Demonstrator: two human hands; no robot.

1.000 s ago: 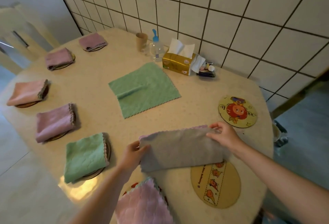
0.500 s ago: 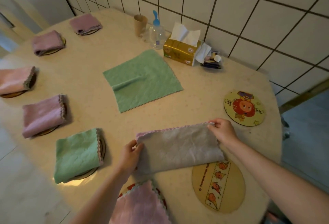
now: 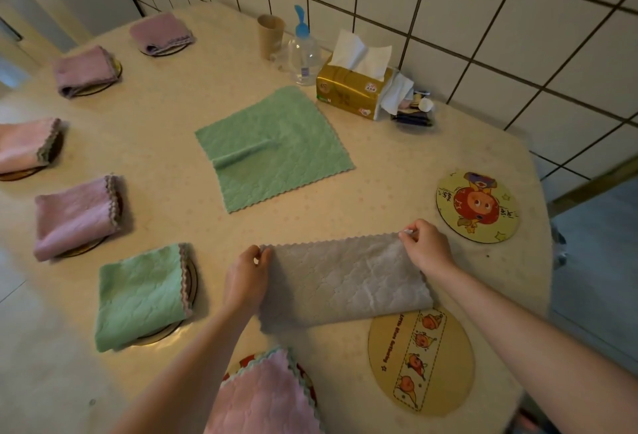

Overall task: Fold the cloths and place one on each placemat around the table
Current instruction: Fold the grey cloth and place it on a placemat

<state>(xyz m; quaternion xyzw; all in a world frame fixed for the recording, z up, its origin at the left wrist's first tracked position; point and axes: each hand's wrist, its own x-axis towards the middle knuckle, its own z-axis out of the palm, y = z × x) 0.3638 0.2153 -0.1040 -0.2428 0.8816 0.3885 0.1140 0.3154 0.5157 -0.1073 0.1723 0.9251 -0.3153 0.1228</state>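
The grey cloth (image 3: 345, 281) is lying folded in half, a long rectangle, scalloped edges lining up, its near corner overlapping the bare fruit-strip placemat (image 3: 421, 361). Beyond the grey cloth, a green cloth (image 3: 272, 148) is lying unfolded, one crease rising across it.

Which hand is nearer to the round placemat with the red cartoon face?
Right. The right hand pinches the grey cloth corner just left of that placemat; the left hand holds the cloth's opposite corner, far across.
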